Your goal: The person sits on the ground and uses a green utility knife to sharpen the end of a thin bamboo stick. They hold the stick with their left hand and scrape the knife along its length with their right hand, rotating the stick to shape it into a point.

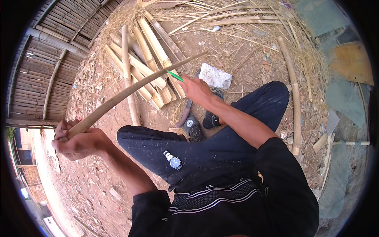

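I sit cross-legged, with a long split bamboo strip [126, 92] slanting from lower left to upper right in front of me. Its near end is wrapped in the fingers of my left hand [81, 141]. My right hand [196, 90] pinches a slim green pen-like tool [175, 76], whose tip meets the strip near its far part. I cannot make out the tool's exact kind. A wristwatch [172, 160] with a metal band and blue dial lies on my left thigh. By my shoes rests a tool with a curved brown handle [184, 117], partly hidden.
Several split bamboo pieces [152, 43] lie piled ahead, crossed by a bamboo pole [126, 59]. Behind my right hand sits a white block [215, 76]. Another pole [292, 98] lies to the right, near greenish sheets [345, 102]. A bamboo wall [35, 75] stands at left.
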Demonstrator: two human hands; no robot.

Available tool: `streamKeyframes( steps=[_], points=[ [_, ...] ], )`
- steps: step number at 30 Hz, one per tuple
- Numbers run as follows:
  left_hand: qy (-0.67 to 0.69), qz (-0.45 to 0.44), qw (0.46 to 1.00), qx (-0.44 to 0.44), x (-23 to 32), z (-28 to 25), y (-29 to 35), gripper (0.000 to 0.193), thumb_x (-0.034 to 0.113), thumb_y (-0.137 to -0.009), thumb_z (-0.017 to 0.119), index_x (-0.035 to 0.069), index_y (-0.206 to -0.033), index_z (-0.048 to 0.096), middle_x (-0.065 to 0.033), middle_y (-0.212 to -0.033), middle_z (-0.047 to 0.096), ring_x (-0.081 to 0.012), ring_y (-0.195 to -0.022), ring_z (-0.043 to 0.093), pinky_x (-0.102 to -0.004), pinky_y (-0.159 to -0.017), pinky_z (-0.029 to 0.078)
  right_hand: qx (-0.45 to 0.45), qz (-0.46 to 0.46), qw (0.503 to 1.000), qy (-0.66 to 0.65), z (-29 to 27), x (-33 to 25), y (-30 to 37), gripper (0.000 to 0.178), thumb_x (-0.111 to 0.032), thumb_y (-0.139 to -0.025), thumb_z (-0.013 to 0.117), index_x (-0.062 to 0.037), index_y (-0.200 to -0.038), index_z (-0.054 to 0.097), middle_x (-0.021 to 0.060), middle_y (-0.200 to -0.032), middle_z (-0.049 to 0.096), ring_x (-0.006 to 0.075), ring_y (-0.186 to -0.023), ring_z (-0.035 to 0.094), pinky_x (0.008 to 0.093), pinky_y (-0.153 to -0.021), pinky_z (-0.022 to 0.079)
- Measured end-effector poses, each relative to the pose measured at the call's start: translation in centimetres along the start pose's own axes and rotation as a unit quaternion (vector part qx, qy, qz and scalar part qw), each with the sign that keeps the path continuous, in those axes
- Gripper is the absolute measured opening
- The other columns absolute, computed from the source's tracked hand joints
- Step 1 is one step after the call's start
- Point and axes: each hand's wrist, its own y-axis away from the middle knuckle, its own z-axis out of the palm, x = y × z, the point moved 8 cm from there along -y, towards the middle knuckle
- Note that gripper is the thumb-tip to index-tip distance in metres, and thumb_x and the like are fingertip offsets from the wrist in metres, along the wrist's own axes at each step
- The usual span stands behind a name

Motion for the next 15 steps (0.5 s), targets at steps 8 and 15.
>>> streamKeyframes(
  steps=[8,15],
  points=[
    [0.055,0.017,0.998,-0.022,-0.4,0.0,0.2,0.037,0.031,-0.091,0.033,0.009,-0.061,0.038,-0.0055,-0.063,0.044,-0.0127,-0.051,0.039,-0.0212,-0.044,0.034,-0.016,0.103,0.994,0.021,1.1,6.7,0.9,0.029,-0.025,-0.093,0.044,0.0032,-0.095,0.052,0.0238,-0.057,0.056,0.0426,-0.053,0.057,0.0499,-0.051,0.044],
    [0.072,-0.008,0.997,-0.028,0.9,0.0,0.6,0.035,0.03,-0.088,0.033,0.011,-0.059,0.03,-0.0028,-0.06,0.038,-0.0103,-0.049,0.034,-0.0188,-0.045,0.039,-0.061,0.067,0.996,-0.004,-1.4,1.0,1.0,0.033,-0.026,-0.094,0.042,0.0047,-0.094,0.053,0.0246,-0.061,0.057,0.0424,-0.058,0.059,0.049,-0.052,0.047]
  ],
)
